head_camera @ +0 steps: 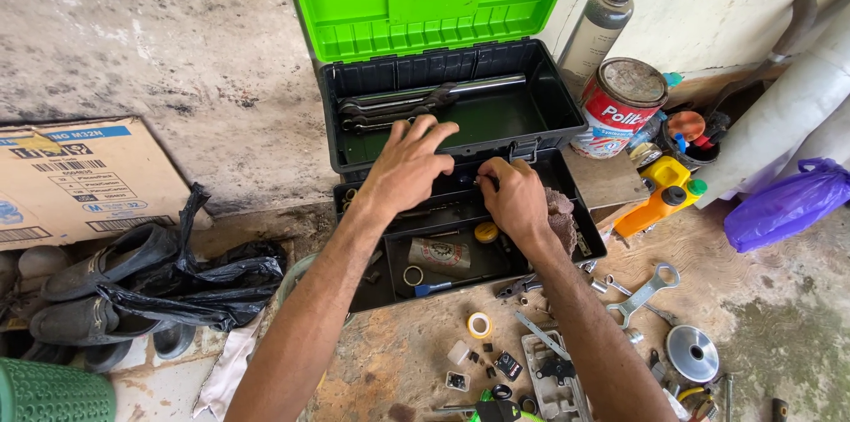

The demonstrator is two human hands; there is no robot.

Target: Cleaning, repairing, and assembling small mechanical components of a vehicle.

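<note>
Toolbox (460,112), green lid up, sits on the floor (177,59) holding long wrenches (416,103). Its black tray (460,245) rests in front, partly filled. Left hand (407,165) lies spread on the toolbox rim; right hand (513,201) pinches a small part I cannot identify. Loose parts (531,360) remain scattered on the ground.

Toolbox (452,112) and tray (460,245) on the floor, clutter to each side.

Wrenches (416,103) lie in the toolbox; the tray sits just before it, both hands (403,165) (513,196) over its rear edge. Tin (620,108) and bottle (602,23) stand right of the toolbox, carton (84,178) and shoes (97,289) left, spanner (651,289) and tape roll (479,325) before the tray.
</note>
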